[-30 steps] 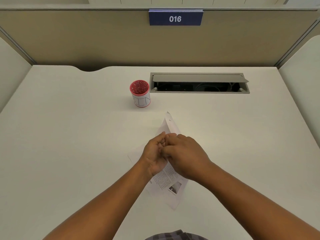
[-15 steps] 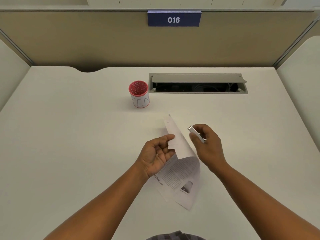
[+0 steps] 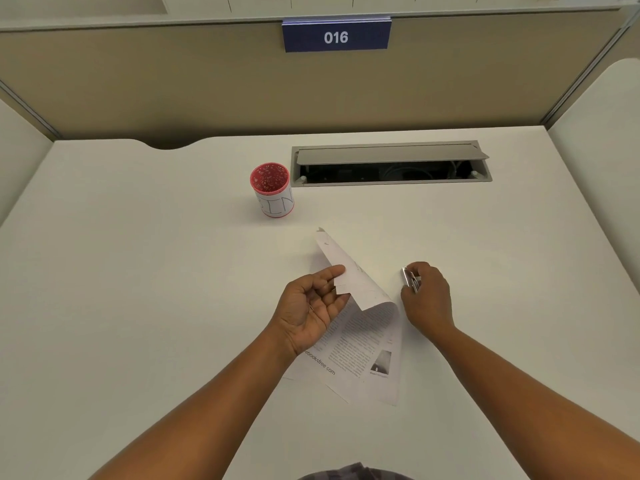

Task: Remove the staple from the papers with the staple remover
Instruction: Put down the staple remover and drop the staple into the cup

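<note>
Printed white papers [image 3: 360, 341] lie in the middle of the desk, with the top sheet curled up and folded back toward the far side. My left hand [image 3: 311, 306] pinches the near corner of that lifted sheet between thumb and fingers. A thin dark sliver near its palm might be a staple, but it is too small to tell. My right hand [image 3: 427, 296] is just right of the papers, low over the desk, closed around a small silver staple remover [image 3: 408, 278] whose tip sticks out above the fingers.
A red-rimmed white cup [image 3: 272, 190] marked with letters stands beyond the papers. Behind it to the right is an open grey cable hatch [image 3: 391, 162] in the desk [image 3: 138, 271]. Partition walls enclose the desk at back and sides.
My hands, joined over the papers' corner a second ago, have separated. The right hand has carried the staple remover off to the right and lower. The top sheet has been lifted and curled back.
</note>
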Motion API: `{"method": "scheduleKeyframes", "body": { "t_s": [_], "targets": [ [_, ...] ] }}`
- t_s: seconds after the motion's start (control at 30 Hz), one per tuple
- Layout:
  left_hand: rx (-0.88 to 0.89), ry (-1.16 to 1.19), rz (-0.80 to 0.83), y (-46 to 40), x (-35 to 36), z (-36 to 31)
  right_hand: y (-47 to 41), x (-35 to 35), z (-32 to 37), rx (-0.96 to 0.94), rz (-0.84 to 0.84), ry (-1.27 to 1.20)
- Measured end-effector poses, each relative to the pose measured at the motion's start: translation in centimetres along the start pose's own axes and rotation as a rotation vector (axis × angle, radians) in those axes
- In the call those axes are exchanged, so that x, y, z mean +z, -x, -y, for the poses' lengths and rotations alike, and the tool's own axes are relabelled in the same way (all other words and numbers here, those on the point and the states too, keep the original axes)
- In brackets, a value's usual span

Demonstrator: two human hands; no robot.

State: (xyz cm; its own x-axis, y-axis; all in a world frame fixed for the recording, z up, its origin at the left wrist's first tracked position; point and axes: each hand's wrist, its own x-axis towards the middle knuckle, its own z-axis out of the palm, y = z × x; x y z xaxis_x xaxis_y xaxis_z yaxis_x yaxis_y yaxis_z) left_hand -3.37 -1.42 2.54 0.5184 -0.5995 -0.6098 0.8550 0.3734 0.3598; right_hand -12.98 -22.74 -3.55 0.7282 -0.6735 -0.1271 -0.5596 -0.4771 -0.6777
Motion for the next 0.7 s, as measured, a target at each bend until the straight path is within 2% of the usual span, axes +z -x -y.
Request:
{"method": "scheduleKeyframes", "body": {
  "t_s": [0.1,0.17,0.27,0.37,0.47,0.7],
  "targets": [
    [-0.002,0.009,-0.010,-0.1,0.1,-0.1,0.5,0.0,0.6,-0.035,-0.076,0.002],
    [0.004,0.019,-0.009,-0.1,0.2,-0.2,1.4,-0.4,1.6,-0.089,-0.093,-0.195],
    [0.013,0.019,-0.016,-0.2,0.3,-0.3,2.8,-0.8,2.7,-0.219,0.101,-0.467],
    [0.030,0.019,-0.028,-0.3,0.5,-0.5,3.6,-0.4,2.7,-0.324,0.247,-0.404],
    [0.036,0.024,-0.028,-0.4,0.6,-0.8,3.6,0.6,2.6,-0.336,0.194,-0.207],
    [0.022,0.044,-0.019,-0.6,-0.5,-1.3,1.9,1.0,4.0,-0.124,0.126,-0.238]
  ]
}}
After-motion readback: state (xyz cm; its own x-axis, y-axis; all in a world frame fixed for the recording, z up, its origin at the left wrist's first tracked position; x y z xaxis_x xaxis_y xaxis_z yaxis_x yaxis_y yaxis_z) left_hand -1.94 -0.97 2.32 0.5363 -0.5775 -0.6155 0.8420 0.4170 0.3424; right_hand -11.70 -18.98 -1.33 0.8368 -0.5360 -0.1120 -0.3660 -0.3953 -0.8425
